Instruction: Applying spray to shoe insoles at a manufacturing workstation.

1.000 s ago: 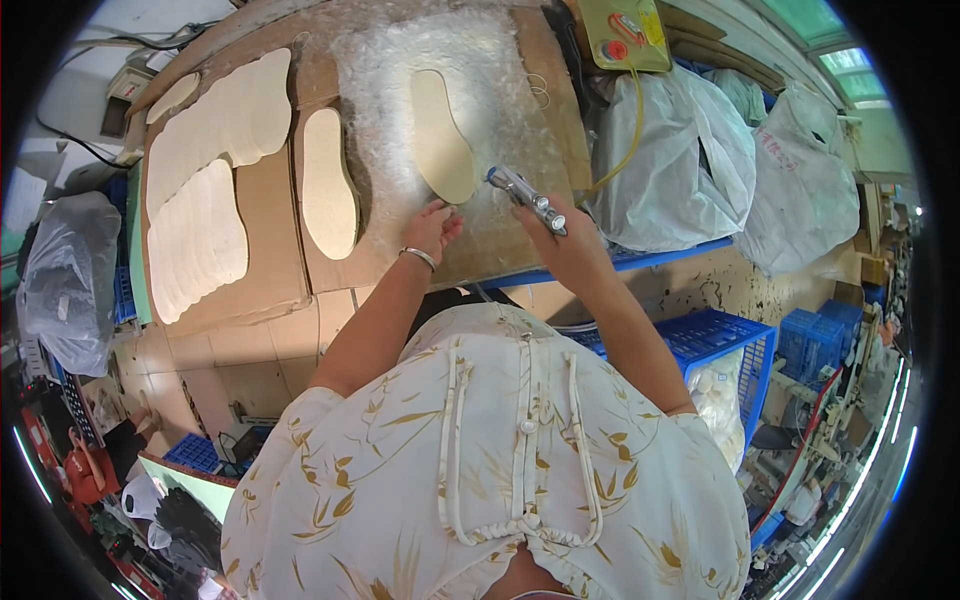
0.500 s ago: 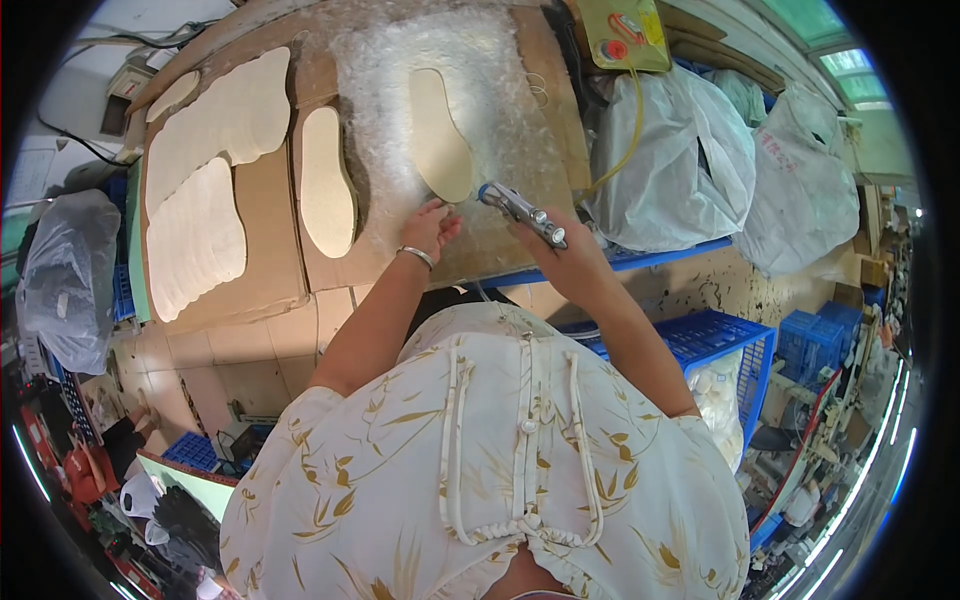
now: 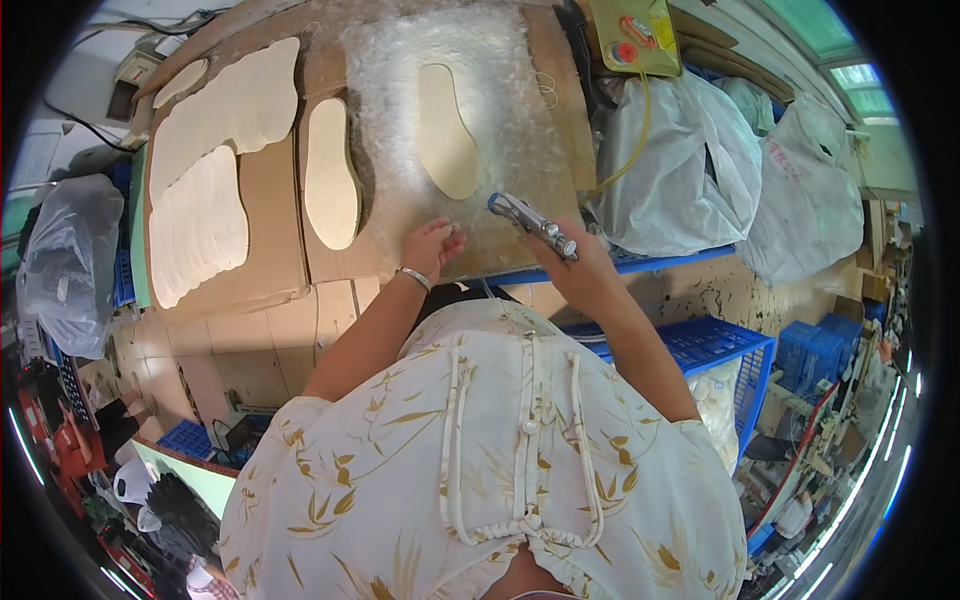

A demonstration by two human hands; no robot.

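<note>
My right hand (image 3: 587,268) is wrapped round a metal spray gun (image 3: 535,226), its blue-ringed nozzle pointing toward a cream insole (image 3: 447,135). This insole lies flat on the glue-crusted whitish patch of the table, apart from the gun. My left hand (image 3: 434,250), with a bracelet at its wrist, is just below the insole's heel and does not touch it. Its fingers are curled together; whatever is in them, if anything, is too small to make out. A second insole (image 3: 332,178) lies to the left on the cardboard (image 3: 275,270).
Fanned stacks of insoles (image 3: 200,225) overlap at the far left. A yellow can (image 3: 632,50) with a yellow hose (image 3: 640,135) stands back right, beside white plastic bags (image 3: 670,180). A blue crate (image 3: 715,345) is at my right, and a grey bag (image 3: 72,265) hangs at the left.
My left hand has drawn back from the insole's heel toward me, leaving it lying flat. The spray gun and right hand have shifted slightly right and nearer me.
</note>
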